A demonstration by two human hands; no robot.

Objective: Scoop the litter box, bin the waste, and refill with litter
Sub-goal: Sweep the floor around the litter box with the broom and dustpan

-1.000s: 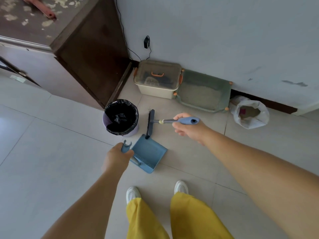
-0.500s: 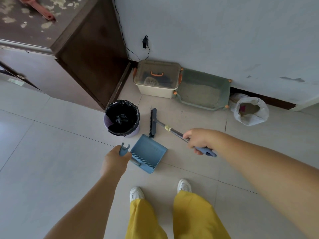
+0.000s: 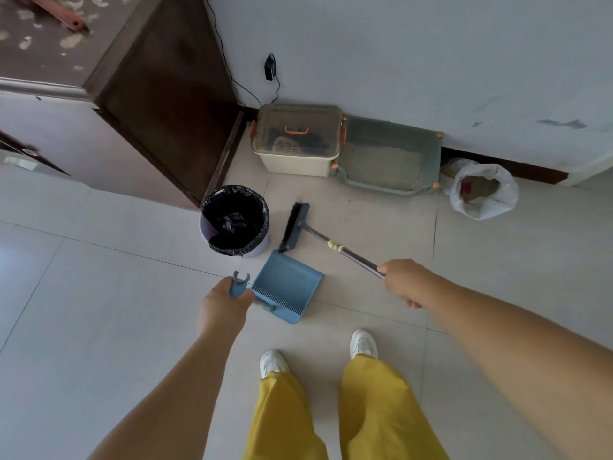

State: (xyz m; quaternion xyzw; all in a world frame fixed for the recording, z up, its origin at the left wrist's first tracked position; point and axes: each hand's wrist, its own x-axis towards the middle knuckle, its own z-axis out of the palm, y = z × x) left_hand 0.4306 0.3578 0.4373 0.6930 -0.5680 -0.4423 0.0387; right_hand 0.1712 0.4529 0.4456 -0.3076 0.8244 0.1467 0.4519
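My left hand (image 3: 223, 306) grips the upright handle of a blue dustpan (image 3: 288, 284) that rests on the floor tiles. My right hand (image 3: 404, 281) holds the dark shaft of a broom (image 3: 298, 227), whose brush head touches the floor just beyond the dustpan's mouth. A bin with a black liner (image 3: 235, 220) stands left of the brush. Against the wall lies the green litter box (image 3: 388, 157) with grey litter in it. To its right sits an open white bag of litter (image 3: 481, 191).
A lidded beige storage box (image 3: 298, 141) with orange clips stands left of the litter box; a slotted scoop shows through its lid. A dark wooden cabinet (image 3: 159, 94) fills the left. A cable and plug (image 3: 270, 68) hang on the wall. My white shoes (image 3: 364, 343) stand behind the dustpan.
My right hand has drawn back toward me and lowered, so the broom handle now slants down to the right. The brush head stayed near the dustpan's mouth. My left hand kept still.
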